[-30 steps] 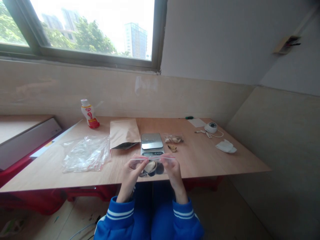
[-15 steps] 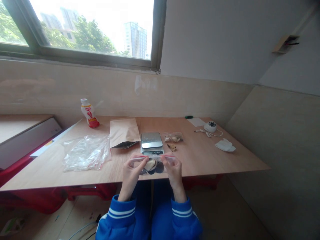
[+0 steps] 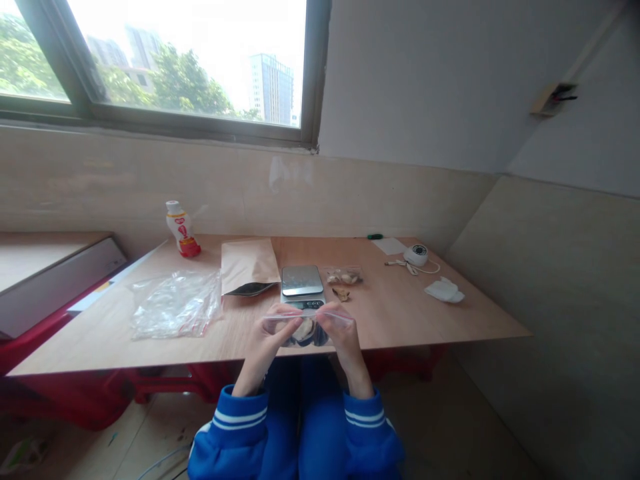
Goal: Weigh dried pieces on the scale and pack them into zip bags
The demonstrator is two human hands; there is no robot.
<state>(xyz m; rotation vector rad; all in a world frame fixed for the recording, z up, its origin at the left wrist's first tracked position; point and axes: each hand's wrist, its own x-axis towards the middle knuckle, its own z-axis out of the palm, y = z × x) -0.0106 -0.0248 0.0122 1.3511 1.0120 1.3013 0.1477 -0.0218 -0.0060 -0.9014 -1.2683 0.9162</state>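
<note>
A clear zip bag (image 3: 306, 333) with pale and dark dried slices inside hangs between my two hands at the table's front edge. My left hand (image 3: 270, 333) pinches its top edge on the left, thumb pointing inward. On the right, my right hand (image 3: 341, 332) pinches the same edge, close to the left fingers. Just beyond the hands stands a kitchen scale (image 3: 303, 283) with a bare metal plate; its front is partly hidden by my fingers. Right of the scale lie a filled clear bag (image 3: 345, 276) and a loose dried slice (image 3: 341, 294).
A brown paper pouch (image 3: 250, 267) lies left of the scale with its dark mouth facing me. Farther left are several clear bags (image 3: 173, 307) and a bottle (image 3: 183, 230). A white camera-like device (image 3: 416, 255) with a cable and a crumpled white tissue (image 3: 445, 290) lie at right.
My hands have drawn closer together along the bag's top edge, the right one moving inward. The view has shifted slightly.
</note>
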